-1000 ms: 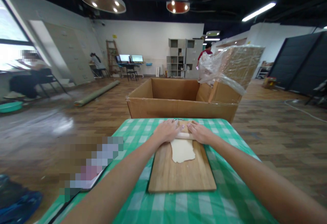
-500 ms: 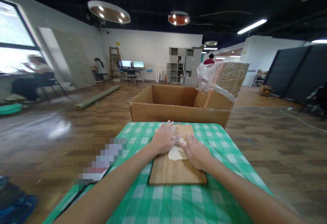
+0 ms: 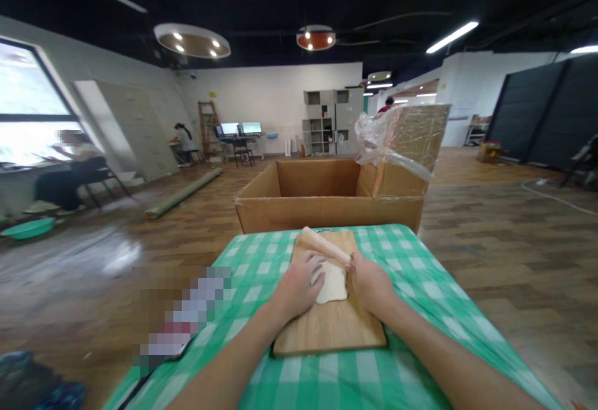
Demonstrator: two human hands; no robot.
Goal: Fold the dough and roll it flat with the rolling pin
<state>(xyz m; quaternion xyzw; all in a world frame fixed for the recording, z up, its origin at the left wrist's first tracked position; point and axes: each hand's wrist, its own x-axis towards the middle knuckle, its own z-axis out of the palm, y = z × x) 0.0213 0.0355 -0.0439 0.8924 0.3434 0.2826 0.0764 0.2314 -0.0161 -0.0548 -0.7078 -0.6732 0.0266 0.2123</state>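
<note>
A flattened piece of pale dough [image 3: 333,286] lies on a wooden cutting board [image 3: 329,332]. A light wooden rolling pin [image 3: 323,243] sits slantwise at the dough's far edge. My right hand [image 3: 371,279] is closed around the pin's right end. At the dough's left side is my left hand [image 3: 299,282], fingers apart and holding nothing. Its fingertips and thumb reach to the dough's edge, close below the pin; whether they press on it I cannot tell.
The board rests on a table with a green checked cloth [image 3: 322,379]. A blurred-out item [image 3: 187,316] lies at the table's left edge. Just beyond stands a big open cardboard box [image 3: 327,210] with plastic-wrapped cardboard [image 3: 413,133]. A seated person [image 3: 70,167] is far left.
Both hands were spread over the board with the pin hidden beneath them. Now the left hand has drawn back toward me, the right grips the pin's end, and the pin shows at a slant.
</note>
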